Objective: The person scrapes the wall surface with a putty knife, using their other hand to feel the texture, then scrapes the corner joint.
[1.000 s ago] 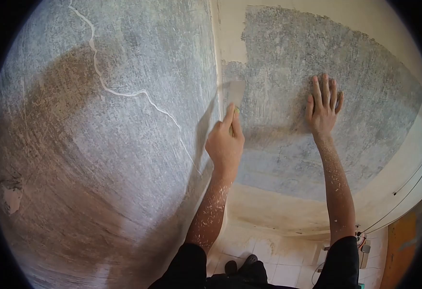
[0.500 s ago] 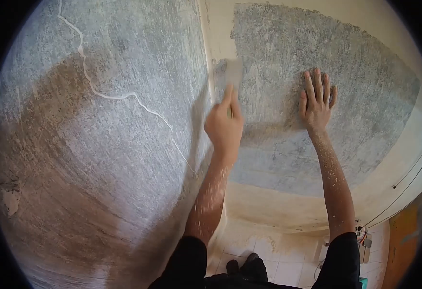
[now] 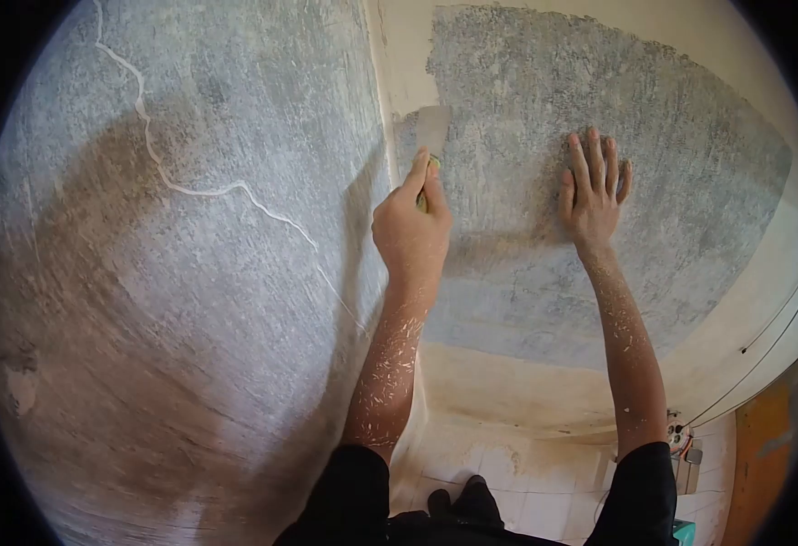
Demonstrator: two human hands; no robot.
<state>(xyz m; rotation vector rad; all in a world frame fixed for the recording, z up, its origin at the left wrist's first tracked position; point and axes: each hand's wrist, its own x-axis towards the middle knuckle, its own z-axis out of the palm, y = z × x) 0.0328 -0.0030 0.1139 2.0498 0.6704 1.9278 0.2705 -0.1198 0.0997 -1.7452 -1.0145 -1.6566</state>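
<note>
My left hand is closed around the handle of a scraper, only a bit of its yellow-green grip showing between the fingers. The wide flat blade points up and lies against the wall near the corner, its top edge where grey bare wall meets cream paint. Farther right, my right hand rests flat with fingers spread on the scraped grey wall patch. It holds nothing. Pale flakes dot both forearms, most thickly the left one.
On the left stands a second grey wall with a winding white crack line. Below are a tiled floor and my dark shoes. Cables hang at right, near an orange-brown panel.
The scraper blade, blurred by motion before, now shows sharply. My left hand has shifted slightly up and left in the view. The right hand keeps its place on the wall.
</note>
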